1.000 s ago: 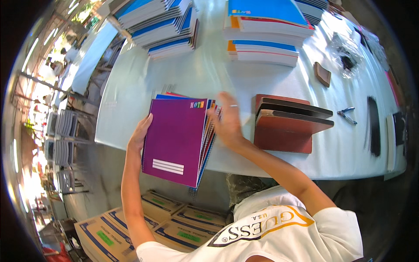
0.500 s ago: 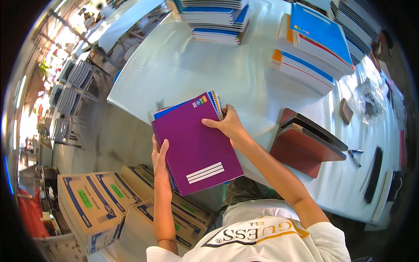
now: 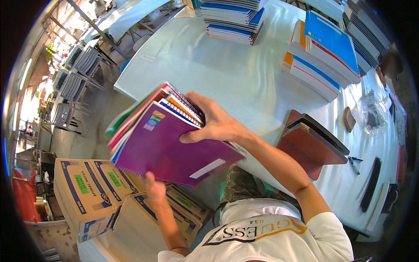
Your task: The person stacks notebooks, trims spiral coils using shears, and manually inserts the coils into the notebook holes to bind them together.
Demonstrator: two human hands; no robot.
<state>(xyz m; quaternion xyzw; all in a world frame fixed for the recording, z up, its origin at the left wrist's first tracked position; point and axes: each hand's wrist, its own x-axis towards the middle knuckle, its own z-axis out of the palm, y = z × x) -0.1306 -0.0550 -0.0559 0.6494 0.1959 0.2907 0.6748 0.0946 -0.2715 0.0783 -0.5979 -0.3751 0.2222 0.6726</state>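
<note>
A stack of spiral notebooks with a purple cover point(image 3: 161, 144) on top is tilted in front of me, past the table's near edge. Red, green, blue and orange covers show fanned beneath the purple one. My right hand point(image 3: 214, 120) grips the stack's far right edge, its thumb pressed on the purple cover and its fingers round the back. At the stack's lower edge is my left hand point(image 3: 156, 187), smeared by motion. Its thumb side points up, and whether it touches the notebooks cannot be made out.
The white-covered table point(image 3: 209, 70) bears notebook stacks point(image 3: 231, 26) at the far side and blue-topped book stacks point(image 3: 327, 48) at the right. A brown angled stand point(image 3: 305, 144), pliers point(image 3: 354, 164) and black binding coils point(image 3: 371, 185) lie nearer. Cardboard boxes point(image 3: 98, 196) stand lower left.
The notebook stack has turned and tipped, so its far left edges now show fanned out. My left hand has slid from its left side down to the lower edge. The right hand keeps its grip.
</note>
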